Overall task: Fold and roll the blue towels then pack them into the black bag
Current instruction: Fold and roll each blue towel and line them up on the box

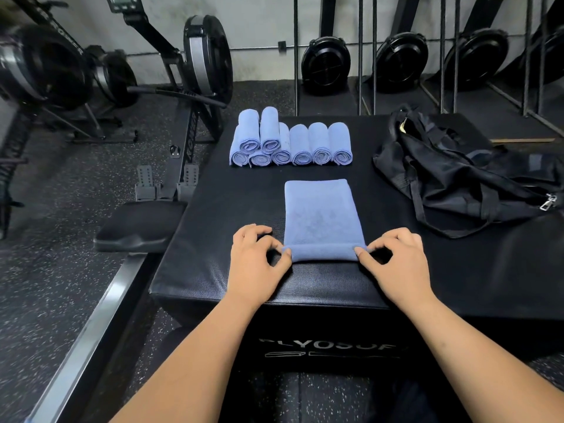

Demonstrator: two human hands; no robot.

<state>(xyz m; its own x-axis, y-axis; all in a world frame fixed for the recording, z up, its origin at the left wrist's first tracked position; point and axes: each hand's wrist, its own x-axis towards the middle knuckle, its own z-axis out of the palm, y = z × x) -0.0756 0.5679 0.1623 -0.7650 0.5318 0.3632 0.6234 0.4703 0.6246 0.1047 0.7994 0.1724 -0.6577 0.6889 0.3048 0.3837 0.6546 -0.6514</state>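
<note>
I have the folded blue microfibre towel (pixel 322 215) lying flat on the black padded plyo-box table (pixel 213 227), long axis pointing away from me, and its near edge is turned over into the first narrow coil. To do this step well, I would keep both ends of the coil level and advance them together — uneven pressure will likely cone the roll. The cloth looks soft and limp, so I judge light downward tension is needed to keep the coil tight.

My left hand (pixel 259 257) pinches the left end of the coil between thumb and forefinger; my right hand (pixel 396 257) pinches the right end the same way. Both grips are nearly closed on the cloth, with the other fingers curled loosely above the table.

Eight finished blue towel rolls (pixel 290 141) sit stacked at the far edge. The black fabric duffel bag (pixel 464 178) lies slumped to the right — no towels show in it.
</note>
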